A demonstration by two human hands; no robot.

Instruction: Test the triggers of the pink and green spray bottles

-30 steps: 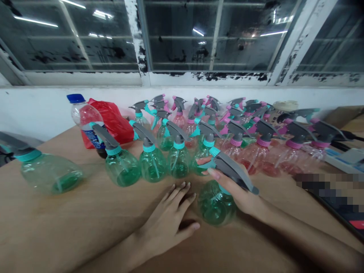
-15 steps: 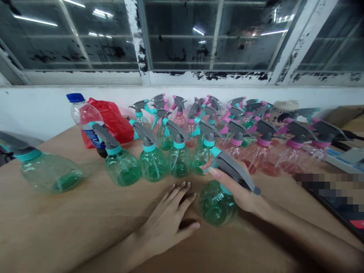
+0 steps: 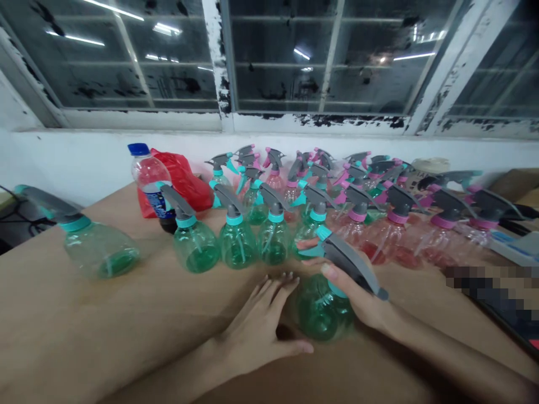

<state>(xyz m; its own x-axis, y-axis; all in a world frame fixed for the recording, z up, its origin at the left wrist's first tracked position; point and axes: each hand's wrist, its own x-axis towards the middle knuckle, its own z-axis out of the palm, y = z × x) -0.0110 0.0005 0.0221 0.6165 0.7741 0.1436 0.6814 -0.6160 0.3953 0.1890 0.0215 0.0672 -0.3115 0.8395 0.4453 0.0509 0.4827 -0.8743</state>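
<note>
Head view: the right hand [image 3: 362,300] is clamped around the top of a green sprayer [image 3: 320,308], which sits toward the desk's [image 3: 168,320] near edge. The left hand [image 3: 256,331] lies just beside it on the desk, fingers slightly apart. Beyond, green bottles [image 3: 238,247] and pink bottles [image 3: 404,241] stand toward the far edge; a red bag [image 3: 185,177] and a cola bottle [image 3: 152,182] stand near the far left corner.

Spray bottles [image 3: 238,249] on table [image 3: 181,314], bag [image 3: 189,179] behind drink bottle [image 3: 152,182] at left
</note>
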